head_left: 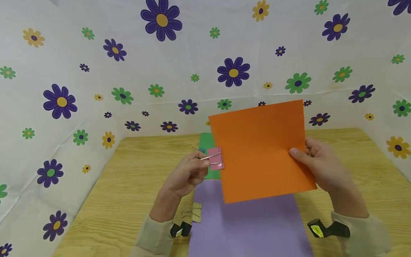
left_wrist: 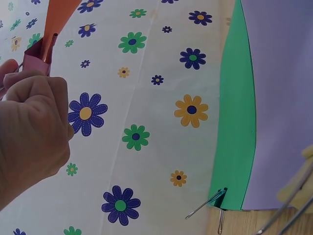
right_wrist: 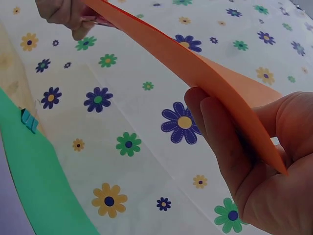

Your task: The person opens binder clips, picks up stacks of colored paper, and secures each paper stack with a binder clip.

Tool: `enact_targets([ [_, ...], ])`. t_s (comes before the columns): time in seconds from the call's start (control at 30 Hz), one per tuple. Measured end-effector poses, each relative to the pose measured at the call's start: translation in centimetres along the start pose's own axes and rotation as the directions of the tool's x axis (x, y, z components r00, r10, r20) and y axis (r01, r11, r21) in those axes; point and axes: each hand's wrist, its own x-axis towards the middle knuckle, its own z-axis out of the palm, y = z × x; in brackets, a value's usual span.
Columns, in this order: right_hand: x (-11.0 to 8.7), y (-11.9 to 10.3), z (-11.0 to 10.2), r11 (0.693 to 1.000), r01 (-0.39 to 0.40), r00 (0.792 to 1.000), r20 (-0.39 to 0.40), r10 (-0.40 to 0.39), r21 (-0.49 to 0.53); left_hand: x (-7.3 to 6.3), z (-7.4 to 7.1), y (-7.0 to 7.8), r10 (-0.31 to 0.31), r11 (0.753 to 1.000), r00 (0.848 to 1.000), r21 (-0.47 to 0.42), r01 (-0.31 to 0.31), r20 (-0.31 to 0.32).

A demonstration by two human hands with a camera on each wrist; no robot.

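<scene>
An orange sheet of paper (head_left: 260,153) is held up above the table, tilted, between both hands. On its left edge sits a pink binder clip (head_left: 215,159). My left hand (head_left: 189,173) pinches the wire handles of that clip between thumb and fingers; the left wrist view shows the clip (left_wrist: 38,58) at the paper's edge. My right hand (head_left: 324,164) grips the paper's right edge, thumb on the near face and fingers behind. In the right wrist view the sheet (right_wrist: 210,78) bends slightly between thumb and fingers.
Below lies a purple sheet (head_left: 257,228) with a yellow binder clip (head_left: 197,212) on its left edge. Beyond it a green sheet (head_left: 207,139) carries a teal binder clip (right_wrist: 29,120). A flowered white cloth (head_left: 199,43) hangs behind the wooden table (head_left: 138,185).
</scene>
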Motion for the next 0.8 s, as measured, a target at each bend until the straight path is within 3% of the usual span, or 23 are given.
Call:
enact_targets([
  [0.2, 0.2, 0.1, 1.1, 0.998, -0.022, 1.000, -0.014, 0.021, -0.055, 0.1, -0.1, -0.1, 0.008, 1.000, 1.000, 0.001, -0.008, 0.008],
  [0.8, 0.2, 0.2, 1.7, 0.998, -0.019, 1.000, -0.012, 0.019, -0.063, 0.2, -0.4, -0.3, 0.028, 1.000, 0.998, 0.002, -0.029, 0.048],
])
